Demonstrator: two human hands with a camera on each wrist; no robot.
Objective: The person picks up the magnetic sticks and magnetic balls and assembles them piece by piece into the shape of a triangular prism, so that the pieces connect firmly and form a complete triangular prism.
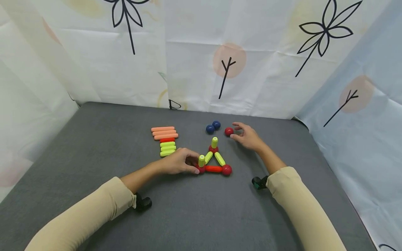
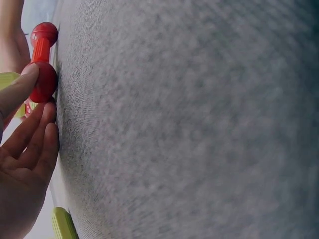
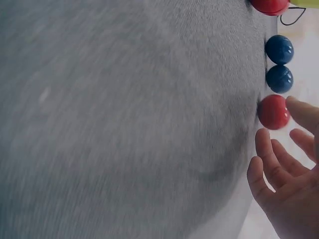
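Note:
A triangle of magnetic-looking sticks and balls lies on the grey table. Its base is a red stick [image 1: 214, 169], its sides two yellow-green sticks [image 1: 220, 159], with a red ball at each corner. Upright yellow-green sticks [image 1: 214, 142] rise from the back and left balls. My left hand [image 1: 176, 161] grips the left corner ball [image 2: 46, 82] between thumb and fingers. Over at the back, my right hand [image 1: 248, 137] reaches around a loose red ball [image 1: 229, 131], fingers spread. In the right wrist view, its thumb [image 3: 302, 112] overlaps that ball's edge and the other fingers stay apart from it.
Two blue balls [image 1: 210, 129] sit left of the loose red ball. Left of the triangle, several orange sticks [image 1: 164, 132], a red stick [image 1: 167, 140] and several yellow-green sticks [image 1: 168, 148] lie in a column. A patterned white curtain [image 1: 194, 76] borders the table.

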